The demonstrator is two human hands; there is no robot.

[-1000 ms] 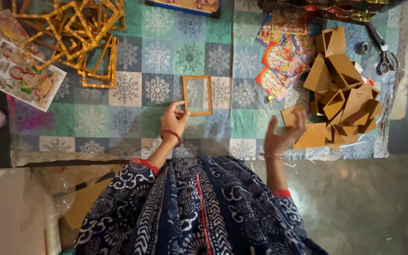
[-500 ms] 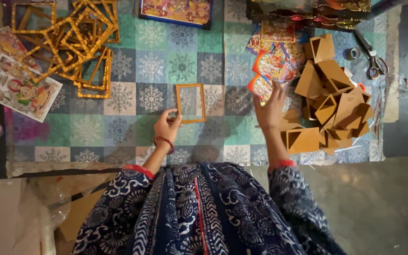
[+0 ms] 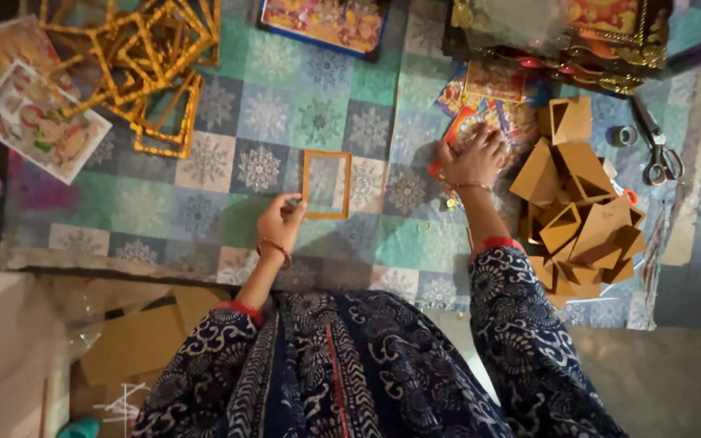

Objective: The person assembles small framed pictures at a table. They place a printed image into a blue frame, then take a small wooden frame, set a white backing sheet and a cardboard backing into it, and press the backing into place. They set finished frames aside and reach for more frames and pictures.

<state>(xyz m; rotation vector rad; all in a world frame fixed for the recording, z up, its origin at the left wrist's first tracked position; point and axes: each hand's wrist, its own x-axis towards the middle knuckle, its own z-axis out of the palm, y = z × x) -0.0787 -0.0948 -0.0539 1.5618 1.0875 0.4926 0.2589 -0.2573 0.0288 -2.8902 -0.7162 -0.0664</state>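
A small empty golden picture frame (image 3: 326,184) lies flat on the patterned cloth (image 3: 229,174) in front of me. My left hand (image 3: 280,225) rests at its lower left corner, fingertips touching the frame's edge. My right hand (image 3: 475,156) is stretched out to the right, fingers spread on top of a stack of small colourful printed pictures (image 3: 490,109). Whether it grips one I cannot tell.
A heap of golden frames (image 3: 135,61) lies far left beside large prints (image 3: 38,122). Brown cardboard backings (image 3: 582,207) are piled at the right, with scissors (image 3: 657,154) and a tape roll (image 3: 622,135) beyond. Framed pictures (image 3: 330,20) lie along the far edge.
My right hand has left the cardboard pile and reached forward onto the stack of colourful pictures. My left hand stays at the frame's lower corner.
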